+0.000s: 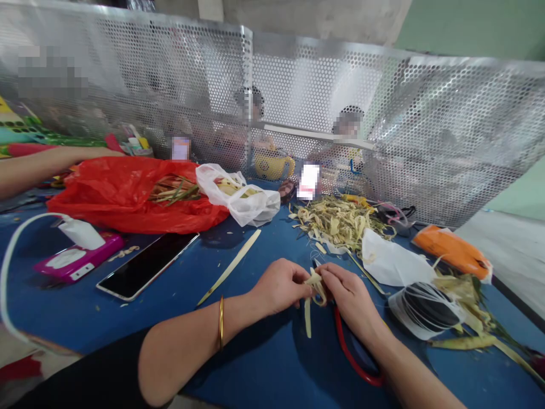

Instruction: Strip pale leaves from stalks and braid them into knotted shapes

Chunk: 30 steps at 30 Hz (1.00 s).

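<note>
My left hand [286, 288], with a gold bangle at the wrist, pinches a folded pale strip of dried leaf [317, 284] between thumb and fingers. My right hand [344, 287] is closed on the same strip from the other side. One end of it hangs below my left fingertips. Beneath my right hand is a pair of scissors [352, 355] with red handles; whether that hand also grips them I cannot tell. Left of my hands, one long flat leaf strip [233, 267] lies on the blue table [255, 352].
Leaf scraps [336, 221] are piled behind my hands. A spool of clear line [426, 309] sits right. Leftward are a phone [147, 267], a purple power strip [80, 258], a red bag [114, 193] and a white bag [255, 204]. A perforated metal screen [298, 79] stands behind; another person's arm [38, 167] reaches in.
</note>
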Motion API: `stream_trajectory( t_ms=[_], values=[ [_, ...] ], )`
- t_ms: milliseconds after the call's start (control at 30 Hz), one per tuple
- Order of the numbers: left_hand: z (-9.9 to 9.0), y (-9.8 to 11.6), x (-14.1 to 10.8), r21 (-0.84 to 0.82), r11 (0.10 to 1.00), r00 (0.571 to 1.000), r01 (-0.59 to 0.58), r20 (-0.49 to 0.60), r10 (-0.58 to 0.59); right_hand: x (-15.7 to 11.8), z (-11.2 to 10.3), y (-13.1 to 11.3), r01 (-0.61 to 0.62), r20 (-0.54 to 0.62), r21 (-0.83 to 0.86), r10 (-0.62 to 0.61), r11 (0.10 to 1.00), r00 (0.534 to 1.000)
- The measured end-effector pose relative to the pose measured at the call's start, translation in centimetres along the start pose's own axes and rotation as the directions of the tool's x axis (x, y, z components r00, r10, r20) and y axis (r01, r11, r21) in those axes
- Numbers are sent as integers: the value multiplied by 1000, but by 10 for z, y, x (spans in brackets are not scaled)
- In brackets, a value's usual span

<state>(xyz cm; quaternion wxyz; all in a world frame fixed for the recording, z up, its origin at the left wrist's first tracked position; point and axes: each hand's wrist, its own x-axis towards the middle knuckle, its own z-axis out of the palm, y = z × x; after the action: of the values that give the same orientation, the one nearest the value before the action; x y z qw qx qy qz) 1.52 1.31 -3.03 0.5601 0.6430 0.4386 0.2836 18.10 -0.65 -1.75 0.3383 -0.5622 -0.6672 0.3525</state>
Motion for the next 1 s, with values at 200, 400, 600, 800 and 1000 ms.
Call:
stream_trajectory(
  t_ms=[200,400,600,800,1000],
  values=[
    [0,5,-5,135,991,996,-15,87,3,4,-1,5,-58,18,92,57,994,998],
    [-1,7,-8,9,1000,965,11,264,-13,6,0,14,-82,-45,135,89,988,995],
    [-1,11,-7,-26,999,931,31,365,-19,9,0,14,-71,-155,171,98,983,983],
    [1,17,-8,-134,980,952,148,289,-104,10,-1,6,-77,-203,299,143,951,969],
    [3,8,-9,-14,994,973,108,207,-102,6,5,2,-73,-166,429,158,900,973]
  ],
)
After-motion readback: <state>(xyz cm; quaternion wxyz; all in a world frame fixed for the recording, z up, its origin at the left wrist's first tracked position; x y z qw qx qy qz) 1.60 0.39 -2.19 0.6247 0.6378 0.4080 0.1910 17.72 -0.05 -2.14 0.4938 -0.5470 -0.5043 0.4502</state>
